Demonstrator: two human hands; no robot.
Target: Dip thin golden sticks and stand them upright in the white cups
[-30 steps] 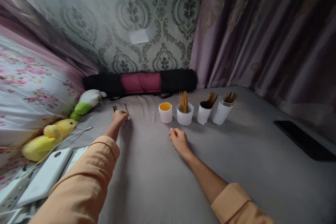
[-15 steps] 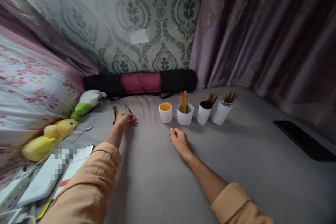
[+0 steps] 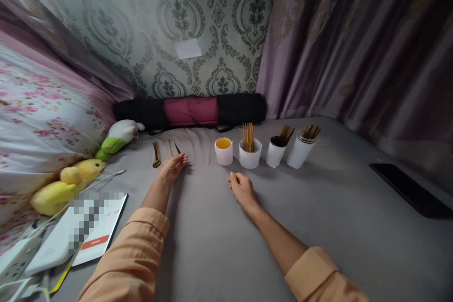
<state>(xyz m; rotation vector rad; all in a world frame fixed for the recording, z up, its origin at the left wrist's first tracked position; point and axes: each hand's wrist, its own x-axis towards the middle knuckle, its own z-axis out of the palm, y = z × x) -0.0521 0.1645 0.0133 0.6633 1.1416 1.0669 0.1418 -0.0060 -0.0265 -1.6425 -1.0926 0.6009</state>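
Observation:
My left hand (image 3: 173, 166) is low over the grey sheet, its fingers pinched on a dark, thin chopstick (image 3: 177, 148) with a pointed end. Just behind that hand lies another thin stick (image 3: 170, 147), its near end hidden. A small bundle of brown chopsticks (image 3: 156, 155) is to the left. My right hand (image 3: 242, 189) rests on the sheet, fingers curled, with nothing visible in them. In front of it stand a white cup with a yellow inside (image 3: 224, 155) and a white cup (image 3: 249, 158) of upright chopsticks.
Further right, a dark-lined white cup (image 3: 274, 155) and a taller white jar (image 3: 300, 155) hold more sticks. A black phone (image 3: 406, 188) lies at the right. Plush toys (image 3: 85, 174), a phone (image 3: 101, 240) and a power strip (image 3: 17, 259) occupy the left. A black-and-red roll (image 3: 191, 111) lies along the wall.
My left hand has moved slightly right and nearer to me, drawing the dark chopstick away from the other stick. The bundle at left is less covered. My right hand has stayed put.

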